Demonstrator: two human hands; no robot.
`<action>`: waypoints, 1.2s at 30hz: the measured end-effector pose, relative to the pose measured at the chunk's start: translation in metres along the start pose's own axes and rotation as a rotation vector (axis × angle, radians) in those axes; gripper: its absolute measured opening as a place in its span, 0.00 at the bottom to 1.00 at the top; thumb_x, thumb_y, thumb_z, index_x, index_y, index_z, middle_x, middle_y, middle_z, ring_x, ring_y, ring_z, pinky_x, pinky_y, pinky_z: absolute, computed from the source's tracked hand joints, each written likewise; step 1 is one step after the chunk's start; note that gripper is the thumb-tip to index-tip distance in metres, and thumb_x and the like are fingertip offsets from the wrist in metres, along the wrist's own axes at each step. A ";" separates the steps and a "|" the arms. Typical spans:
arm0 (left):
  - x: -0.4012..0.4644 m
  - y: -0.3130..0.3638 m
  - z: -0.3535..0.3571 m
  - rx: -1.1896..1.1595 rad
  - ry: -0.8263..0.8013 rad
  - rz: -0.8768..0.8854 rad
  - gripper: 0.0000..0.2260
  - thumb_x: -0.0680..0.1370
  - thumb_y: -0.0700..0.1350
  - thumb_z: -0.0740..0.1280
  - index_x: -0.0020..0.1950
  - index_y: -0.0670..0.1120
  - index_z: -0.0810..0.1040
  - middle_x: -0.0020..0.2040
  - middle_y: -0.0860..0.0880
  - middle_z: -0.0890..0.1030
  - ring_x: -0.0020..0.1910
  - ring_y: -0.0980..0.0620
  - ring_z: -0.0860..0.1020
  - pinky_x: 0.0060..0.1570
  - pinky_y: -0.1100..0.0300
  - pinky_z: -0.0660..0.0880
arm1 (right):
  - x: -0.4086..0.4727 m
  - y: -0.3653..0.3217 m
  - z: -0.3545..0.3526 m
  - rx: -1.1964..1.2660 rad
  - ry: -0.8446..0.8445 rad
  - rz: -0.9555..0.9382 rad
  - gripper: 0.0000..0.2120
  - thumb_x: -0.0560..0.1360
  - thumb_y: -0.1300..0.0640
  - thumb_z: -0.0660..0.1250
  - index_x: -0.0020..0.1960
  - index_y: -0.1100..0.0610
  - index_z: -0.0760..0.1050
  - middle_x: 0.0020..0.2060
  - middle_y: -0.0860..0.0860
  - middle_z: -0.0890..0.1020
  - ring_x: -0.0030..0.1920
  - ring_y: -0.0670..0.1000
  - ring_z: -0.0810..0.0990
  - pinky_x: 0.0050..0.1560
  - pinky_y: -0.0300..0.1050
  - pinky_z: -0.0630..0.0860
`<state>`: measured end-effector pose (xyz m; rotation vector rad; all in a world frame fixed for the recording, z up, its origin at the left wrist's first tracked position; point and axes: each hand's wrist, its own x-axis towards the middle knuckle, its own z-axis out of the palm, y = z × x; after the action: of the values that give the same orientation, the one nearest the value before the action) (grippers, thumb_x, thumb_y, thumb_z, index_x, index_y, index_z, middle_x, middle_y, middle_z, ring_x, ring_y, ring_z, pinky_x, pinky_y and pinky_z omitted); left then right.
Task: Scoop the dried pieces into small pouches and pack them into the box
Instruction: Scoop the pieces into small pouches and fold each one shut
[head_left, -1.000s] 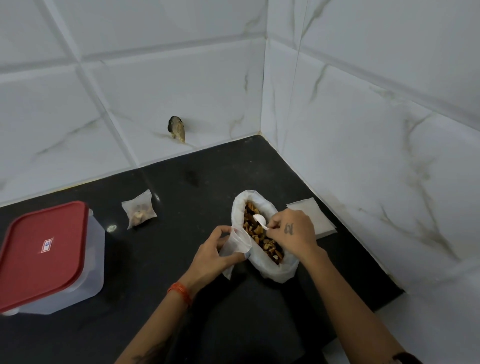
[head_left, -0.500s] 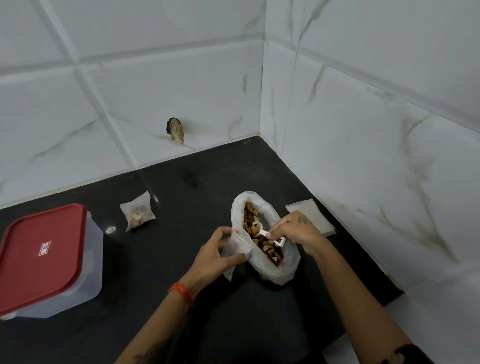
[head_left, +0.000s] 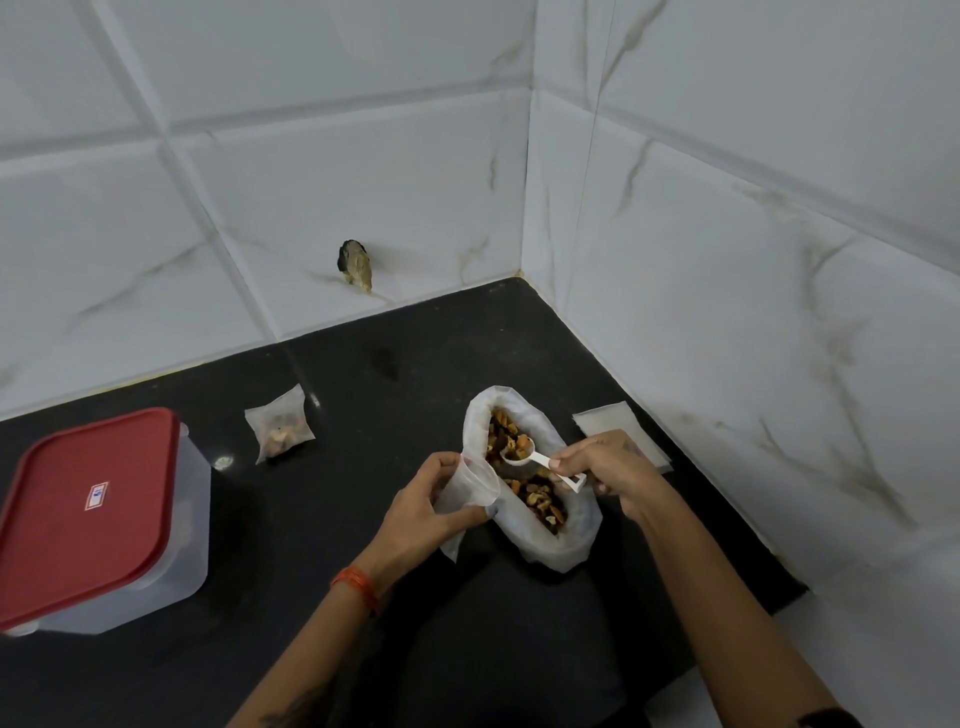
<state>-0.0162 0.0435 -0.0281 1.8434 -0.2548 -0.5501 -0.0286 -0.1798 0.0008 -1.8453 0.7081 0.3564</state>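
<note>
Nearest, the left hand (head_left: 421, 506) curls its fingers and thumb round a small translucent pouch (head_left: 470, 486), holding its round mouth open and turned toward the big bag. Just beside it, the right hand (head_left: 613, 467) pinches the handle of a little white plastic scoop (head_left: 540, 462) between thumb and fingertips; the scoop's bowl sits level above the bag's opening with a few brown pieces heaped in it. The large white bag (head_left: 535, 478) lies on the counter with its mouth spread wide, full of dried pieces (head_left: 524, 480) in mixed tan, orange and dark brown, irregular and crinkled. An orange band (head_left: 357, 584) circles the left wrist.

Behind the right hand, partly covered by it, a flat stack of empty pouches (head_left: 608, 423) lies near the right wall. Farther left, one filled pouch (head_left: 280, 428) rests on its own, brownish bits showing through. At the left edge stands the clear plastic box (head_left: 192, 519) with its red lid (head_left: 83, 509) on, well apart from the hands.

The counter (head_left: 389, 364) is glossy black stone, set into a corner of white marble-veined wall tiles (head_left: 311, 182). A small dark and tan lump (head_left: 356, 265) sticks to the back wall just above the counter; I cannot tell what it is.
</note>
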 end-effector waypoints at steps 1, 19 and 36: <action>-0.001 0.001 -0.001 0.009 0.015 0.013 0.21 0.70 0.46 0.74 0.57 0.59 0.69 0.55 0.58 0.76 0.55 0.61 0.75 0.48 0.68 0.72 | -0.002 0.001 -0.002 0.025 0.006 -0.011 0.05 0.70 0.62 0.73 0.45 0.60 0.84 0.40 0.53 0.84 0.39 0.48 0.75 0.31 0.37 0.65; 0.000 0.016 -0.001 0.029 0.083 0.122 0.20 0.70 0.46 0.74 0.55 0.61 0.71 0.54 0.61 0.75 0.54 0.66 0.73 0.50 0.67 0.70 | -0.064 -0.024 0.017 -0.486 0.132 -0.619 0.06 0.72 0.52 0.70 0.47 0.46 0.84 0.37 0.41 0.83 0.40 0.42 0.78 0.40 0.32 0.71; 0.003 0.009 0.000 -0.088 0.061 0.098 0.27 0.59 0.59 0.75 0.57 0.61 0.72 0.55 0.57 0.78 0.58 0.56 0.76 0.58 0.52 0.76 | -0.053 -0.014 0.009 0.021 0.160 -0.602 0.06 0.69 0.59 0.74 0.44 0.50 0.84 0.37 0.43 0.84 0.42 0.42 0.81 0.47 0.37 0.77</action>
<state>-0.0122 0.0389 -0.0204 1.7494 -0.2742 -0.4297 -0.0608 -0.1519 0.0366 -1.9784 0.2318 -0.1916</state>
